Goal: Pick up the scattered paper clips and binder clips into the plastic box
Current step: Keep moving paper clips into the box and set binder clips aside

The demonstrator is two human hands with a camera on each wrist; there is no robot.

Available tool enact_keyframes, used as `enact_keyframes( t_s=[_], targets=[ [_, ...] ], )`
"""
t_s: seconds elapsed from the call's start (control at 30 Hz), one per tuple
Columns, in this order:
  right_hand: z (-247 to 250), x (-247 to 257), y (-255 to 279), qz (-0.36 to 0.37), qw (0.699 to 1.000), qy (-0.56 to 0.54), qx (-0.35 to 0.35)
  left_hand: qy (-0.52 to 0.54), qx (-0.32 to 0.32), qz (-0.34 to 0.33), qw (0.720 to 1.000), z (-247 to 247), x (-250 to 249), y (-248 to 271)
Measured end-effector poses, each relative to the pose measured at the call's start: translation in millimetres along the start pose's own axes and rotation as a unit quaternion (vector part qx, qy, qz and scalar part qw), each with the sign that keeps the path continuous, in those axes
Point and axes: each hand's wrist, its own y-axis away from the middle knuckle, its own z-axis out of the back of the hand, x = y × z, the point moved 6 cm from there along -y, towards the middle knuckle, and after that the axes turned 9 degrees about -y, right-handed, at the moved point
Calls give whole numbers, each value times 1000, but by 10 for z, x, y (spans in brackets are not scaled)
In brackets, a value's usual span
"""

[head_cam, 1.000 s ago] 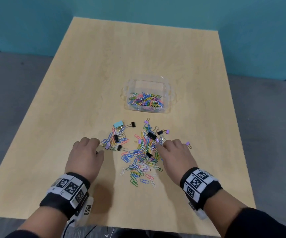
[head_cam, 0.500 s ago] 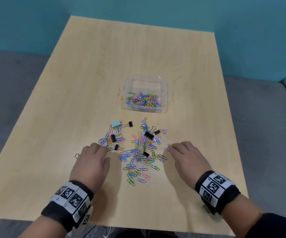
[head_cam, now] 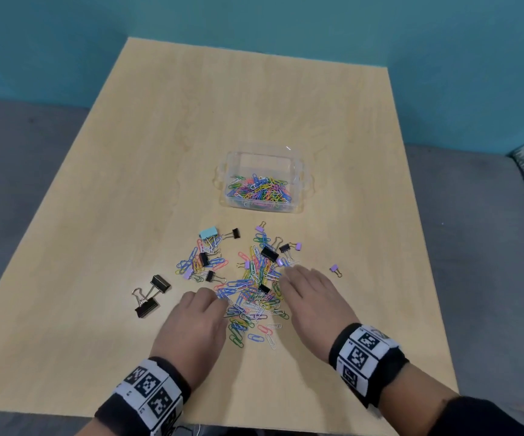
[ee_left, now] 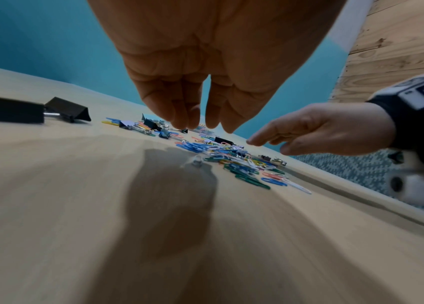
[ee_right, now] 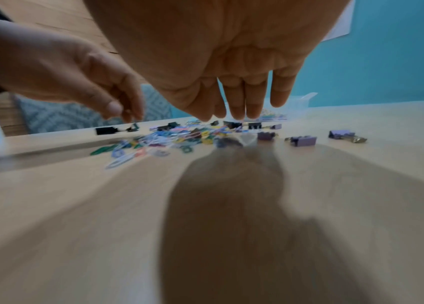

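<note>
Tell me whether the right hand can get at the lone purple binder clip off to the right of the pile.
Probably yes: the purple binder clip lies alone on bare table just right of the open right hand, nothing between them.

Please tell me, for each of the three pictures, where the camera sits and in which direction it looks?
Head: on the head, looking forward and down at the table, plastic box, clips, both hands and wristbands.
Left wrist: under the left hand, looking along its fingers low over the paper clips; the right hand shows.
Right wrist: under the right hand, looking toward the box; the left hand shows.
Shared: both wrist views show the clip pile and the opposite hand.
</note>
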Motion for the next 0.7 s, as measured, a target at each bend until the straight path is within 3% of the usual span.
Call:
enact_keyframes(
  t_s=[0.13, 0.3, 0.4, 0.57, 0.7],
  targets=[
    [9, -91, -187, -26, 999, 10, 38, -6, -4, -3, 1000, -24, 1, 4],
    [-87, 14, -76, 19, 997, 39, 67, -10, -15, -1, 1000, 1, 3, -11],
    [-98, 32, -8, 21, 997, 43, 60, -9, -21, -2, 1000, -1, 15, -19],
    [-26, 196, 39, 87, 996, -11, 24, -1, -25, -5, 1000, -5, 43, -102],
    [-23, 214, 34, 48, 998, -46, 12, -21, 14, -44, 999, -83, -50, -202]
  ],
)
